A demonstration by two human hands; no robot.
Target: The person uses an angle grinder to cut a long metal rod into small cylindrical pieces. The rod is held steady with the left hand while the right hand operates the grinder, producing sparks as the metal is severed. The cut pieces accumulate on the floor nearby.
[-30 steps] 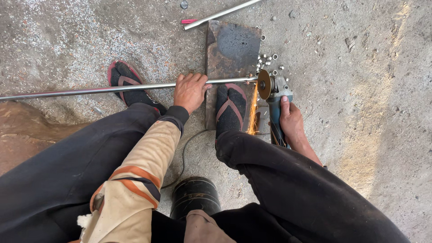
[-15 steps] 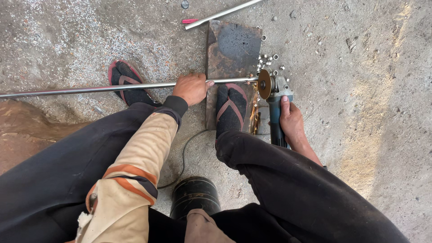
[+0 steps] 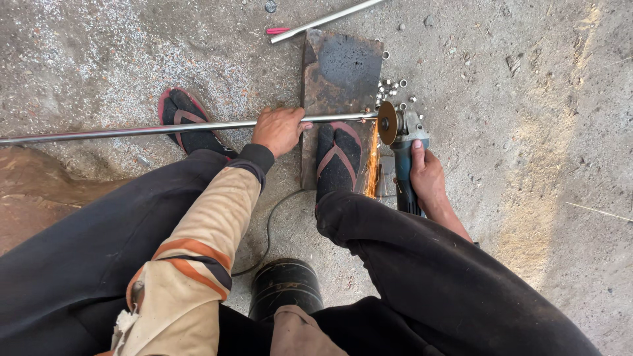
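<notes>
**Cutting a steel rod on the concrete, sparks at my foot**

The concrete floor [image 3: 541, 99] fills everything around me, grey and gritty, with a damp brown patch off to my left. My legs in dark trousers take up the lower half of my view, and a black cylinder [image 3: 285, 287] stands between them. Ahead lies a rusty steel plate [image 3: 343, 66], and my right foot in a sandal [image 3: 337, 161] rests on its near end. My left sandal [image 3: 184, 122] sits on bare concrete beyond the rod.

The long steel rod [image 3: 132, 130] runs from the far left edge across to the plate. My left hand [image 3: 278, 128] is wrapped over it, fingers curled down around the rod, pinning it just beside my right foot. My right hand [image 3: 427, 175] is closed around the body of the angle grinder [image 3: 403, 148], whose disc [image 3: 386, 122] meets the rod's end; orange sparks [image 3: 372, 165] stream back along my sandal.

Beyond the disc lie small cut tube pieces [image 3: 390, 87]. A second rod [image 3: 323, 20] lies apart at the top.

My worry: the sparks fall right beside my covered toes and trouser leg, so a burn seems possible. If the rod rolls under my one-handed hold, I judge the disc could bind and kick towards my foot. The cable [image 3: 269, 224] trails between my legs, near enough to snag.
</notes>
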